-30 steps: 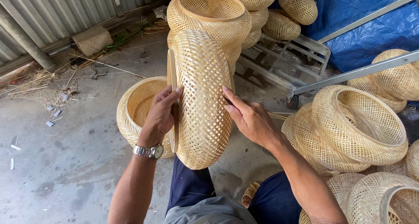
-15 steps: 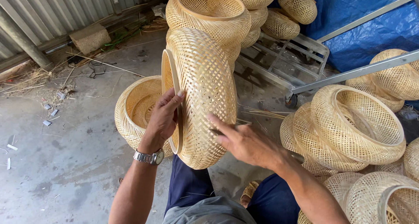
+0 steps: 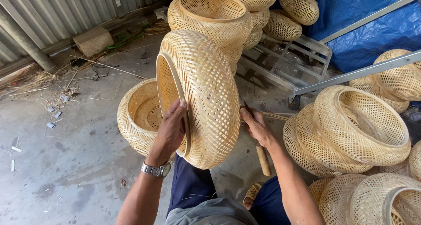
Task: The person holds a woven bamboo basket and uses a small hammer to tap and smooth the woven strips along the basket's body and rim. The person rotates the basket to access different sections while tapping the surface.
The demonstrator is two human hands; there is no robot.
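A round woven bamboo basket [image 3: 206, 93] stands on edge above my knees, its open mouth turned left. My left hand [image 3: 169, 133], with a metal wristwatch, grips the basket's rim, thumb inside the opening. My right hand [image 3: 255, 127] is lower at the basket's right side, closed around a wooden-handled tool [image 3: 262, 158] near a bundle of thin bamboo strips [image 3: 272, 115]. Part of that hand is hidden behind the basket.
Another basket [image 3: 138, 115] lies on the concrete floor behind the held one. More baskets are piled ahead [image 3: 210, 14] and at the right [image 3: 359, 124]. A metal frame [image 3: 285, 63], a blue tarp [image 3: 364, 19] and a corrugated wall [image 3: 52, 10] surround the spot.
My right hand has left the basket's woven side and dropped down to the tool beside my knee. The left hand keeps holding the rim, and the basket has tipped slightly.
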